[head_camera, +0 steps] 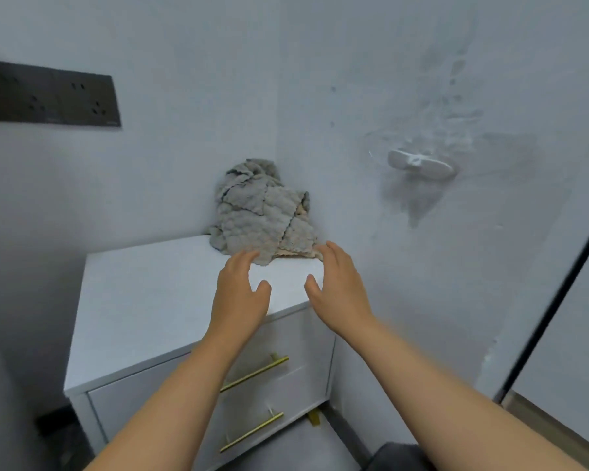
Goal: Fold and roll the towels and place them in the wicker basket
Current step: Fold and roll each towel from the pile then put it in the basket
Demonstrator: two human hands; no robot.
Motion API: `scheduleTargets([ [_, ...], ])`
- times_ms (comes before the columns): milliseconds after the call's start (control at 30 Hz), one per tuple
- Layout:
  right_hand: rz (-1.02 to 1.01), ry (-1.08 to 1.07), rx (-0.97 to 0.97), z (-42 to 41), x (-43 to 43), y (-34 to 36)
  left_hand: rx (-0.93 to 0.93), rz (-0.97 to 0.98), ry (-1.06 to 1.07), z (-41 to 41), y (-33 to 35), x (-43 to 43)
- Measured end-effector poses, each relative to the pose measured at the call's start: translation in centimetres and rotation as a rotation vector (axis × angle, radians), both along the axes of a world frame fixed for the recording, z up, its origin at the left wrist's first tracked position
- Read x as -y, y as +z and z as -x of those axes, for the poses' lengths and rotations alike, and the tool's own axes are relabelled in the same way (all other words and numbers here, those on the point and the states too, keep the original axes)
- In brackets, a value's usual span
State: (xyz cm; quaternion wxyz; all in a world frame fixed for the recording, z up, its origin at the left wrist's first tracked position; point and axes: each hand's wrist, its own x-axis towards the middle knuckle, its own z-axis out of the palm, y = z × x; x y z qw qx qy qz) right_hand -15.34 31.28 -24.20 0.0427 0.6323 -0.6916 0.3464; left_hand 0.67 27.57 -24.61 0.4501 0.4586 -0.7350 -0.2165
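A crumpled grey towel with a beige edge lies heaped in the far right corner of a white nightstand top, leaning against the walls. My left hand reaches over the top with straight fingers, its fingertips just at the towel's front edge. My right hand is stretched out beside it, fingers straight, tips near the towel's beige right corner. Neither hand holds anything. No wicker basket is in view.
The nightstand has two drawers with gold bar handles. A black socket panel sits on the left wall. A white hook sticks out of the right wall. A dark-framed door edge runs down the right.
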Motion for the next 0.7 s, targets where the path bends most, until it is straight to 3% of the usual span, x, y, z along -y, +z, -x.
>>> scheduleTargets([
  [133,-0.125,-0.010,0.317,-2.9,4.3,-2.3,0.230,-0.128,0.085,-2.1,-3.0,4.4],
  [200,-0.193,-0.027,0.385,-3.9,5.9,-3.3,0.292,-0.165,0.086,-2.5,-3.9,5.8],
  [333,-0.279,-0.042,0.385,-4.4,9.1,-3.3,0.303,-0.198,0.057,-2.6,-4.2,8.6],
  [533,-0.312,-0.037,0.612,-3.9,13.2,-2.2,0.375,-0.245,-0.162,-3.8,-3.7,11.2],
  [700,-0.325,0.021,0.803,-3.8,14.0,-1.2,0.198,-0.192,-0.081,-4.2,-3.8,12.0],
])
